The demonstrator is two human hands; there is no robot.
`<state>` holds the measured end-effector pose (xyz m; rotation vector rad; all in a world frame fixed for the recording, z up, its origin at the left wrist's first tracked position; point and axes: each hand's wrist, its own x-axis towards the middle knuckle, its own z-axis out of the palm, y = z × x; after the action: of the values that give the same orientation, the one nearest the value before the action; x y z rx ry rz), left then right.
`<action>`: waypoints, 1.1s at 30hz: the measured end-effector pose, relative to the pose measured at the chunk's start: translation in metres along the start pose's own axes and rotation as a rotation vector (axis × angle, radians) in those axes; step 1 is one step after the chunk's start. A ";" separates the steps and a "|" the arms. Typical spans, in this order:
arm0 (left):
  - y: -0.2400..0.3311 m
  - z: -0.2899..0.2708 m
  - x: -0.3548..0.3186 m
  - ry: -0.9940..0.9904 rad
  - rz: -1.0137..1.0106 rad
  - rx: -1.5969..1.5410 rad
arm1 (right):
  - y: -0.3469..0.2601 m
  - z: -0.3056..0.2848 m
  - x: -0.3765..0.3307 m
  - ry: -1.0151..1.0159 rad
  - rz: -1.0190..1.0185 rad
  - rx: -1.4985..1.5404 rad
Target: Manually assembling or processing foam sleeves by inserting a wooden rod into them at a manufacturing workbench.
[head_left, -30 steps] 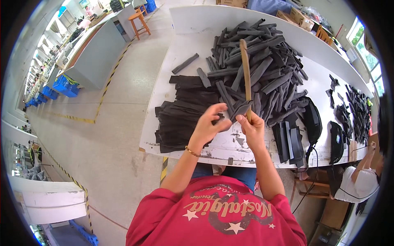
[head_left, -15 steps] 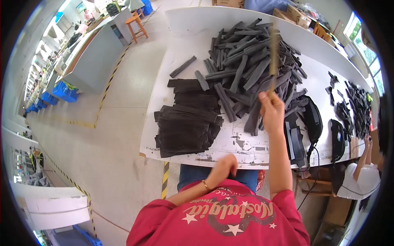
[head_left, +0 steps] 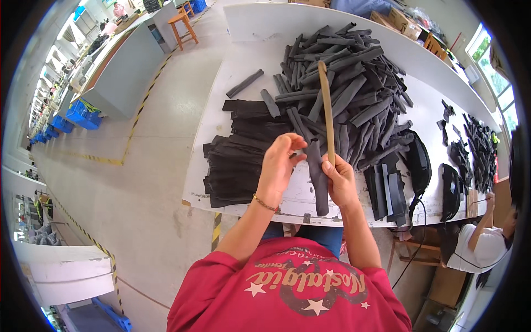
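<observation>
My right hand (head_left: 341,180) is closed round the lower end of a thin wooden stick (head_left: 327,110), which stands up and away from me over the table. Beside that hand's fingers is a dark grey fabric tube (head_left: 318,177); whether the fingers also touch it I cannot tell. My left hand (head_left: 281,161) hovers left of the tube, fingers half curled, thumb apart, holding nothing I can see. Behind both hands rises a big heap of similar grey tubes (head_left: 354,83). Flat black fabric pieces (head_left: 235,174) lie stacked to the left of my left hand.
Grey and black strips (head_left: 385,193) and a black curved pouch-like item (head_left: 418,160) lie right of my hands. A cable (head_left: 425,221) hangs over the table's edge. Farther right sits another person (head_left: 481,243). The white table (head_left: 221,77) has a raised back panel (head_left: 265,22).
My right hand has come nearer to me and leftward with the stick. My left hand has risen from the table's front edge to beside a grey tube, which now lies between the hands.
</observation>
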<state>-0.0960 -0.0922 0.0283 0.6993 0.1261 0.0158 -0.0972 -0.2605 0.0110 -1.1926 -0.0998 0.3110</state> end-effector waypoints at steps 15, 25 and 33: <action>-0.019 -0.006 -0.005 -0.019 0.044 0.180 | -0.001 0.021 0.006 0.096 -0.058 -0.050; 0.044 -0.046 0.022 0.197 0.354 0.737 | -0.124 0.008 0.119 0.363 -0.491 -0.694; 0.054 -0.067 0.075 -0.415 0.335 1.589 | -0.124 -0.043 0.125 0.345 -0.375 -0.674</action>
<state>-0.0277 -0.0036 0.0044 2.2813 -0.4481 0.0966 0.0547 -0.3039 0.0991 -1.8407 -0.1293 -0.2880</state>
